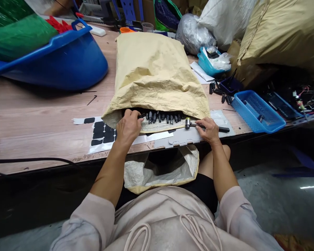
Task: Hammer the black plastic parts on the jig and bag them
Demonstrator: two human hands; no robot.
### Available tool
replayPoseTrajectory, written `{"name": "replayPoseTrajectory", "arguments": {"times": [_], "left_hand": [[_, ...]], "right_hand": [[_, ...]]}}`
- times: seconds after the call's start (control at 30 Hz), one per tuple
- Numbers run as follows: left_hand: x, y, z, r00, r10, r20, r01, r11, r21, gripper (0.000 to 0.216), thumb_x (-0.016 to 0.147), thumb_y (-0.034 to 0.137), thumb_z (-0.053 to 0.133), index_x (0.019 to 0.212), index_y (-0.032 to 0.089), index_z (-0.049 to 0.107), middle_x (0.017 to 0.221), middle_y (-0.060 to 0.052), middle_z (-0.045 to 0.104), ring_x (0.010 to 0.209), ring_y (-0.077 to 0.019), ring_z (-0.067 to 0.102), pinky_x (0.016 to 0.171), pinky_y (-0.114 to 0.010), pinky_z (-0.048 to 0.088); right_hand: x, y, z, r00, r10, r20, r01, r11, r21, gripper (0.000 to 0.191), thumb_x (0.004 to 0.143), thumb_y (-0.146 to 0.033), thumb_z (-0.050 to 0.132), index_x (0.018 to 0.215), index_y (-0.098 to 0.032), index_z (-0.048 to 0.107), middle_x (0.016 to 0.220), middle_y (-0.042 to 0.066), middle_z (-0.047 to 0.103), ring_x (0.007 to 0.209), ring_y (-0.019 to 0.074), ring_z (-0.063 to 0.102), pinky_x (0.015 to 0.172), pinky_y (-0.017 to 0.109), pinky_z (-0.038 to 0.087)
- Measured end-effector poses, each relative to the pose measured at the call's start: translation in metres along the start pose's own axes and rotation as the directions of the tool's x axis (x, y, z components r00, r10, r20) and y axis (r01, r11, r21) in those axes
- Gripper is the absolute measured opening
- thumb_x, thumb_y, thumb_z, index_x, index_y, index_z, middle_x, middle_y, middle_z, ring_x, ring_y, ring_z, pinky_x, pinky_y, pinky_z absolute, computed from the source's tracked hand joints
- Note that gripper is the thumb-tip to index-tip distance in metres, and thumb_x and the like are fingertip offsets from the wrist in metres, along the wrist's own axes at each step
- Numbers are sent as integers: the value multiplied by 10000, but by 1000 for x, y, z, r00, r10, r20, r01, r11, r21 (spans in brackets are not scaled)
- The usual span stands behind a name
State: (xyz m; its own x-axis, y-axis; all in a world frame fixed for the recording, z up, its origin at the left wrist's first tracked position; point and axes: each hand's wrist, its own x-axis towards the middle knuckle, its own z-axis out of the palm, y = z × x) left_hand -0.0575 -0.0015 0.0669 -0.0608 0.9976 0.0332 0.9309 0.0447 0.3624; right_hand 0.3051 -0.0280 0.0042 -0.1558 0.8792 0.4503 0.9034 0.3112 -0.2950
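Head view | left hand [129, 127] curled on sack mouth [157, 122], black parts [162, 116] just right of it | right hand [210, 129] gripping hammer [199, 125], long axis left-right, centre frame

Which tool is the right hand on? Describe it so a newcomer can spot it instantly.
Start at the big tan sack lying across the middle of the wooden table. At its open mouth, just right of the row of black parts, the right hand rests on a small hammer. It is the only tool there with a shiny metal head and a slim black handle.
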Motion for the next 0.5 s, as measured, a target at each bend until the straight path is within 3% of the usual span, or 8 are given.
{"name": "replayPoseTrajectory", "arguments": {"times": [0.07,0.2,0.27,0.33,0.5], "left_hand": [[-14,12,7,978,208,-31,-210,975,-72,271,1010,350,539,1208,244,689,1199,-97,637,1052,-286,632,879,-392,525],[-36,53,39,840,542,-9,-531,819,-215,175,1003,333,593,1088,228,704,1024,-73,665,996,-254,594,878,-368,498],[-38,72,58,801,598,14,-577,779,-245,142,993,299,609,1053,217,709,1000,-82,661,996,-257,580,879,-373,489],[-36,83,73,800,599,23,-576,779,-250,135,989,272,612,1055,211,713,1002,-91,655,1011,-264,574,886,-380,486],[-32,78,87,804,593,-28,-577,770,-273,199,981,307,632,1140,207,697,1054,-94,648,1036,-267,577,928,-393,492]], "right_hand": [[0,0,0,1000,6,14,-6,1000,-6,202,898,-290,651,1040,-250,789,955,55,710,945,247,622,866,363,505],[0,-1,0,1000,29,8,-29,1000,-1,190,908,-287,650,1031,-261,791,949,49,714,942,244,621,860,361,505],[0,0,0,1000,28,3,-28,1000,4,189,919,-289,642,1031,-265,793,941,46,712,935,242,620,853,359,503],[0,0,0,1000,23,1,-23,1000,4,193,932,-294,634,1036,-266,794,942,47,709,936,241,617,851,358,501],[-1,0,1,1000,8,-13,-8,1000,1,204,956,-296,617,1051,-259,794,955,53,699,932,241,610,857,363,502]]}}
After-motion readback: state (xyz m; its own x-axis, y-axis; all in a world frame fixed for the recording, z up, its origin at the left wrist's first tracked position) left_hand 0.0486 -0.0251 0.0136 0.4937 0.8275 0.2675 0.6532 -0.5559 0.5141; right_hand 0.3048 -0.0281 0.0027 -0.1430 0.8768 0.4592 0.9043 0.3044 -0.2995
